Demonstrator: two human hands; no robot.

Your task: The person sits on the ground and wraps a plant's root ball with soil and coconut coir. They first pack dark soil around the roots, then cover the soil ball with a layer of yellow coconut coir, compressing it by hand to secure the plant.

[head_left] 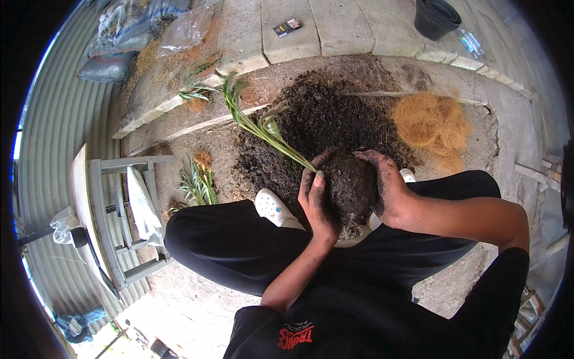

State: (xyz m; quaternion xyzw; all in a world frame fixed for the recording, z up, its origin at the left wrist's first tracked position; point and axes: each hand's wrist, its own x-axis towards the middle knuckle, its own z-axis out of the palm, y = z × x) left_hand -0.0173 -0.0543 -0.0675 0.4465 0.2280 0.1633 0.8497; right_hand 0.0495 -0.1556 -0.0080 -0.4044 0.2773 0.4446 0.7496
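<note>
The dark ball (348,190) is between the person's knees, just above the floor or touching it; which, I cannot tell. The left hand (318,203) curves its fingers around one side, its thumb against the base of the plant (263,130); the right hand (390,190) cups the other side, fingers arched over the edge. The ball looks dense and fibrous, probably fairly weighty, rough rather than slippery, and apt to crumble under a hard squeeze, so both palms low around its sides seem the best hold. The stems look bendy and easily snapped, poor for lifting; whether they root in the ball is hidden. Loose soil (317,113) spreads just beyond, with orange fibre (433,125) to its right and cut greenery (200,182) on the left. The legs (239,239) and a white shoe (274,206) crowd the near side.
</note>
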